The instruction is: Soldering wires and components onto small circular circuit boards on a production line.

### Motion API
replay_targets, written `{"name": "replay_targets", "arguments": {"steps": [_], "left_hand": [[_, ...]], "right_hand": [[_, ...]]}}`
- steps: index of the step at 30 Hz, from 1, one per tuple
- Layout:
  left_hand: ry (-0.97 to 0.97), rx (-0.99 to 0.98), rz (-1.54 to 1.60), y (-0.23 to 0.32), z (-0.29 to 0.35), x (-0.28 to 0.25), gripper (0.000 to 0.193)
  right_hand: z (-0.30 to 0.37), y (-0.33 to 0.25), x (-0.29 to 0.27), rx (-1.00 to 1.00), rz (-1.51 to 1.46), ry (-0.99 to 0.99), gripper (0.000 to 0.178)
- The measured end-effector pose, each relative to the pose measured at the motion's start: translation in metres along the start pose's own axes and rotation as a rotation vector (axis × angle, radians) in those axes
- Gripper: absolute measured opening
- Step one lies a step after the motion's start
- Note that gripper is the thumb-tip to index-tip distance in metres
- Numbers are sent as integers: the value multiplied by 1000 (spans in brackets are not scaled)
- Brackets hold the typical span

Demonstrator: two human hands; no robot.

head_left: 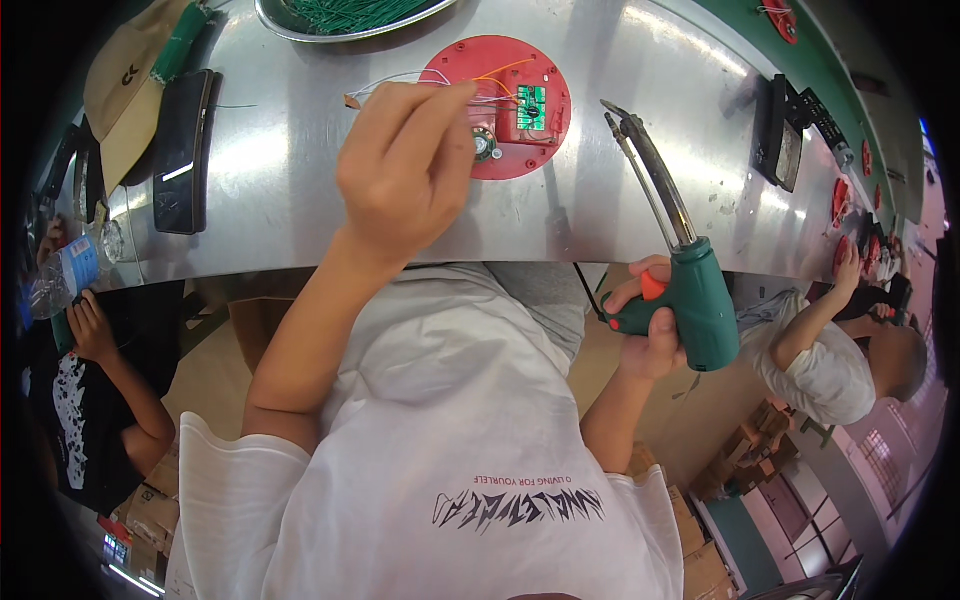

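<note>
A round red plastic housing (545,70) lies on the metal table. On it sit a green circuit board (538,95) and a small round speaker (484,145), partly covered by my hand. Thin white and orange wires (495,97) run from the board to my left hand (405,165), closed in a pinch over the housing's left side; the exact grip is hidden behind the fingers. In my right hand (655,335), at the table's near edge, is a green soldering gun (705,300) with an orange trigger. Its metal tip points up and stays apart from the housing.
A metal bowl (345,38) of green wires stands at the far edge. Left lie a phone (182,155), a beige cap (125,90) and a plastic bottle (65,275); right, a black tray-like object (783,135). Co-workers (90,400) sit on both sides.
</note>
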State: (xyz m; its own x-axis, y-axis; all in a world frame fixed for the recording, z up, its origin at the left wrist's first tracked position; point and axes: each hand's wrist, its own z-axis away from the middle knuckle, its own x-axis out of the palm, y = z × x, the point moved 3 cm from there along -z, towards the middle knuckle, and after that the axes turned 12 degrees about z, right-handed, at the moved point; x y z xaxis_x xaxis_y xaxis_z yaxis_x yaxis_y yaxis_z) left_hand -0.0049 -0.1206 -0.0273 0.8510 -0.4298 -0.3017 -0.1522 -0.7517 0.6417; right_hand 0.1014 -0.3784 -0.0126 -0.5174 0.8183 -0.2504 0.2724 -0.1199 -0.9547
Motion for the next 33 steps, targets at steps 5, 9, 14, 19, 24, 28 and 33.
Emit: {"name": "replay_targets", "arguments": {"steps": [5, 9, 14, 19, 24, 28, 33], "left_hand": [[59, 238, 21, 12, 3, -11, 31], [-56, 349, 76, 6, 3, 10, 32], [-144, 206, -30, 1, 3, 17, 28], [-178, 136, -82, 0, 3, 21, 26], [-194, 112, -99, -2, 3, 23, 25], [-200, 124, -105, -2, 4, 24, 25], [-198, 119, -97, -2, 4, 24, 25]], "right_hand": [[0, -3, 3, 27, -3, -19, 53], [-1, -6, 9, 43, 22, -80, 52], [4, 2, 11, 43, 48, -121, 52], [4, 2, 13, 107, -42, -114, 42], [5, 4, 12, 125, 86, -129, 36], [3, 5, 9, 74, 165, -143, 33], [3, 7, 8, 84, 156, -149, 33]]}}
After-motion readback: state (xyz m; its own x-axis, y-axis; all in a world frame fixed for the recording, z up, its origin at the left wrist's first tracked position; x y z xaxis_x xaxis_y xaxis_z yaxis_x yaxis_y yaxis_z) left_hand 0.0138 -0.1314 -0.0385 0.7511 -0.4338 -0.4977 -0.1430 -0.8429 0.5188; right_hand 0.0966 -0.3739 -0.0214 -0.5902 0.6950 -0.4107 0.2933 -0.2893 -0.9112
